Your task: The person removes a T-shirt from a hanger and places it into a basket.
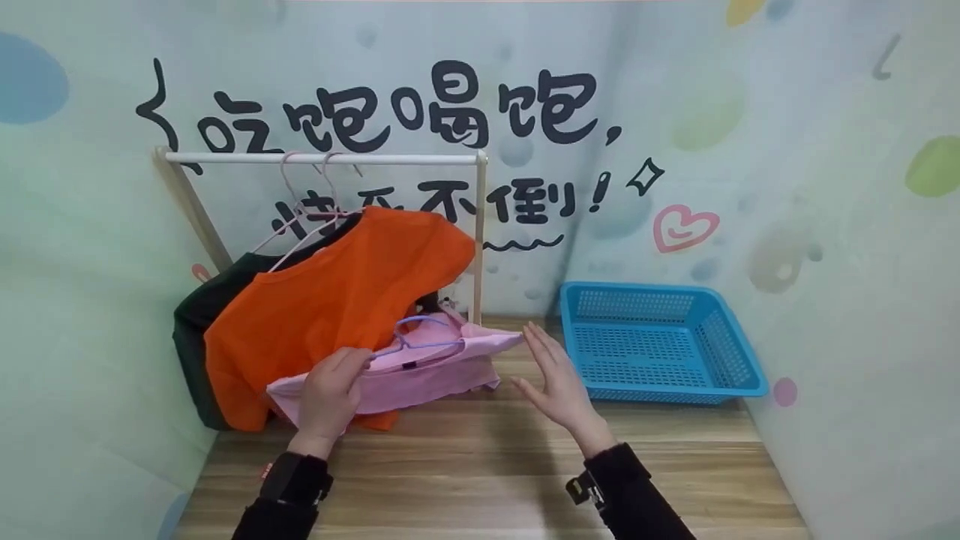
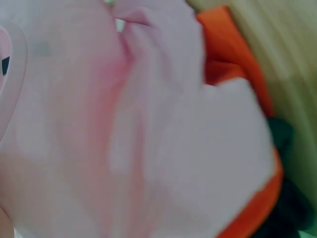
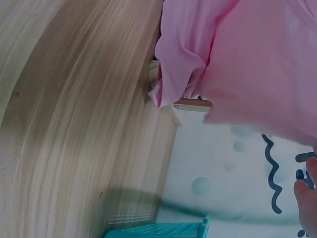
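Head view first: the left hand (image 1: 328,401) grips the near edge of a pink shirt (image 1: 420,367), fingers curled round the cloth, and holds it up above the table (image 1: 487,472) toward its left back part. The shirt sits on a blue hanger (image 1: 424,337) whose hook rises over the collar. The right hand (image 1: 556,382) is spread flat with straight fingers, palm facing left, just beside the shirt's right sleeve; whether it touches the cloth I cannot tell. Behind the shirt a rack (image 1: 322,158) stands along the table's back edge, and from its bar hang an orange shirt (image 1: 337,300) and, further left, a dark shirt (image 1: 196,315), each on a pale hanger. A blue basket (image 1: 656,341) rests in the table's right back corner, well apart from the shirts. Both forearms wear black sleeves, and the wall (image 1: 750,150) behind carries black lettering and a pink heart.

Left wrist view: blurred pink shirt (image 2: 124,124) fills nearly the whole picture, with the orange shirt (image 2: 233,54) and a bit of the dark shirt (image 2: 287,203) at its right rim. The hand itself is not clearly shown.

Right wrist view: the pink shirt (image 3: 247,59) hangs over the table (image 3: 74,124), with the wooden foot of the rack (image 3: 190,105) just under its folds. Fingertips (image 3: 307,198) show at the right rim, and a corner of the basket (image 3: 163,229) at the bottom.
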### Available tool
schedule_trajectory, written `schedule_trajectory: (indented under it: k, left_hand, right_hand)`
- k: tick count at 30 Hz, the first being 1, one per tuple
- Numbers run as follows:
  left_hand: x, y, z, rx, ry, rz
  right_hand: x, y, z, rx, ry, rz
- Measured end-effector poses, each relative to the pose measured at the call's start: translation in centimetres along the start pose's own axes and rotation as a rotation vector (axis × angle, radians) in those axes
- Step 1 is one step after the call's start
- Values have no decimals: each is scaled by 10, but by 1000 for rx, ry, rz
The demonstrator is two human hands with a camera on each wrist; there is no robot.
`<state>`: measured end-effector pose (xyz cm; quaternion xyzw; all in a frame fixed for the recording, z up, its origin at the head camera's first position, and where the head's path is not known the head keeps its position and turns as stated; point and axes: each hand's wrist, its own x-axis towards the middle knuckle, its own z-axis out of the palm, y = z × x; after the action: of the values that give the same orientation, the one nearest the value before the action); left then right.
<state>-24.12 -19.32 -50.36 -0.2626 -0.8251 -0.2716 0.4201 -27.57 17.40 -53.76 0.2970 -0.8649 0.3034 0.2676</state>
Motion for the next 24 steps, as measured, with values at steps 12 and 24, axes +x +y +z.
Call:
schedule_trajectory:
  k: [12,24]
  left_hand:
    - [16,24,16,-188,20,-36]
    - [33,45,21,-217,8,-46]
  right_hand:
    - [7,2,-21,35,276,-55]
    - [10,1,-49,113,446,-123]
